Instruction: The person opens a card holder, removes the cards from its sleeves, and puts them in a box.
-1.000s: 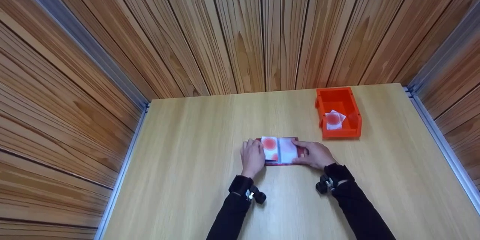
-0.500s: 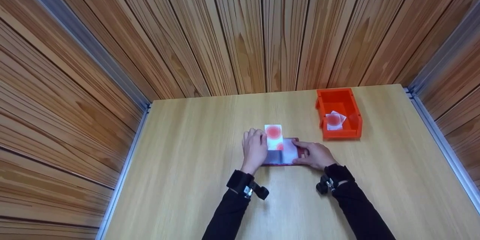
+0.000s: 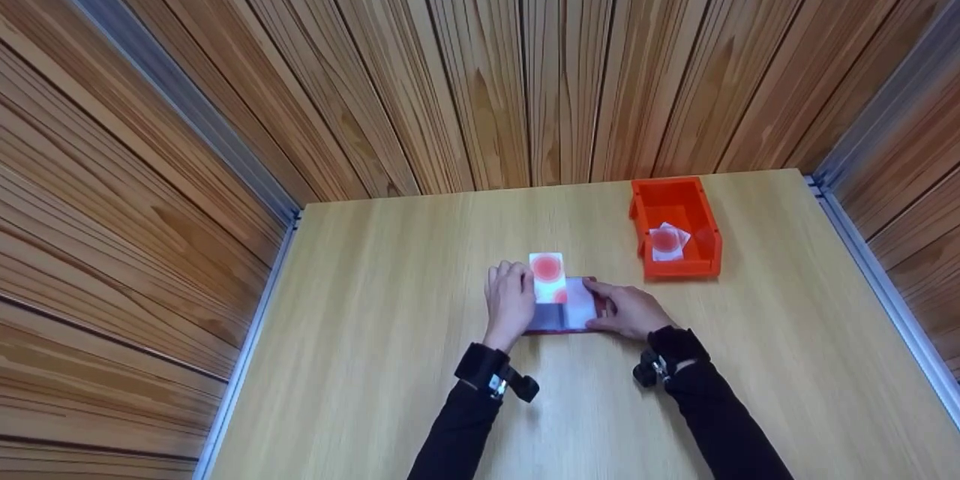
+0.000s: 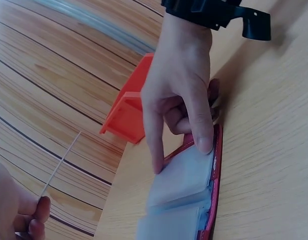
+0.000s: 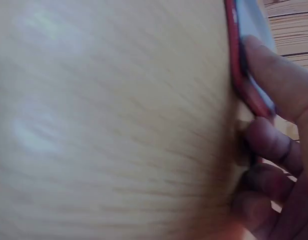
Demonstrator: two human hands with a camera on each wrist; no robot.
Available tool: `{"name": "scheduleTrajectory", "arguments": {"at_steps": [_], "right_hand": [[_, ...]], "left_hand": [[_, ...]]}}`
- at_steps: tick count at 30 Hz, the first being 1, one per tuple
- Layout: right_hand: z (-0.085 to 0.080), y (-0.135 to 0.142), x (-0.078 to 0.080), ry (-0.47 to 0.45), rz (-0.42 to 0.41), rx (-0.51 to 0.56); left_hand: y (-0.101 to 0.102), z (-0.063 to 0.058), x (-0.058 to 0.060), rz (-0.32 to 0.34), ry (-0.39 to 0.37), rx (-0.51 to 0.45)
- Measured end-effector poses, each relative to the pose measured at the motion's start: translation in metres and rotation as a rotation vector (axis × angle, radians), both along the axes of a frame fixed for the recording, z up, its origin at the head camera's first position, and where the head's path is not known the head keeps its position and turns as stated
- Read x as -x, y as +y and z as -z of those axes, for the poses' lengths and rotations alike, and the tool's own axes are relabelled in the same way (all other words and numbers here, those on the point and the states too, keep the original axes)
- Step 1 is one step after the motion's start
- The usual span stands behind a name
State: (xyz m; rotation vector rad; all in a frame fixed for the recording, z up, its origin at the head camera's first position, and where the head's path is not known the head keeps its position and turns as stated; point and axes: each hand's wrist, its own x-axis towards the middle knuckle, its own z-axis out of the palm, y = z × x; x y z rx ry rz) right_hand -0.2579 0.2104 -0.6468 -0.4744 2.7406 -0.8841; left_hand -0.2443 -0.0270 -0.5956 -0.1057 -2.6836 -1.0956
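Observation:
A card holder (image 3: 580, 305) with a red cover and clear sleeves lies spread out on the table. My right hand (image 3: 634, 310) grips its right edge, thumb on the near side and index finger on the far side, as the left wrist view shows with the sleeves (image 4: 181, 175). Between the thumb and fingers of my left hand (image 3: 511, 304) is a white card (image 3: 547, 270) with red circles. From the left wrist the card (image 4: 62, 161) appears nearly edge-on, raised above the table. In the head view its lower end overlaps the holder's left page.
An orange-red open bin (image 3: 682, 268) stands at the back right of the wooden table (image 3: 360, 330). Inside it lie white cards (image 3: 666, 241), at least one with a red circle. Wood-panelled walls (image 3: 480, 90) rise behind and at both sides.
The card in my left hand has moved away from me, off the holder's left page, uncovering the near part of that page. Over the last half second both hands stay nearly still.

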Motion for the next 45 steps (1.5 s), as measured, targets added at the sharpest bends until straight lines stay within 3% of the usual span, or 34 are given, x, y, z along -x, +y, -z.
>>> {"name": "scheduleTrajectory", "arguments": {"at_steps": [3,10,15,22,29,34,37,45], "right_hand": [[-0.008,-0.004,0.001,-0.048,0.049,0.114],[-0.030,-0.026,0.002,-0.252,0.189,0.622],[-0.036,-0.047,-0.004,-0.322,0.221,0.788],[-0.033,-0.061,-0.005,-0.286,0.259,0.847],[-0.028,-0.061,-0.005,-0.236,0.227,0.913],[-0.027,-0.057,-0.004,-0.218,0.245,0.885],[-0.030,-0.051,-0.003,-0.214,0.275,0.849],[-0.046,-0.021,0.005,-0.208,0.360,0.780]], "left_hand": [[-0.001,0.001,0.000,-0.003,-0.011,-0.014],[0.001,0.003,0.002,-0.026,-0.028,-0.016],[0.008,0.004,-0.001,-0.025,-0.048,-0.007],[0.013,0.007,-0.002,-0.015,-0.054,-0.003],[0.010,0.012,-0.003,0.003,-0.086,-0.013],[0.006,0.018,-0.001,-0.004,-0.111,-0.027],[0.003,0.027,-0.001,0.002,-0.111,0.003],[0.000,0.059,-0.012,0.102,-0.102,0.182]]}}
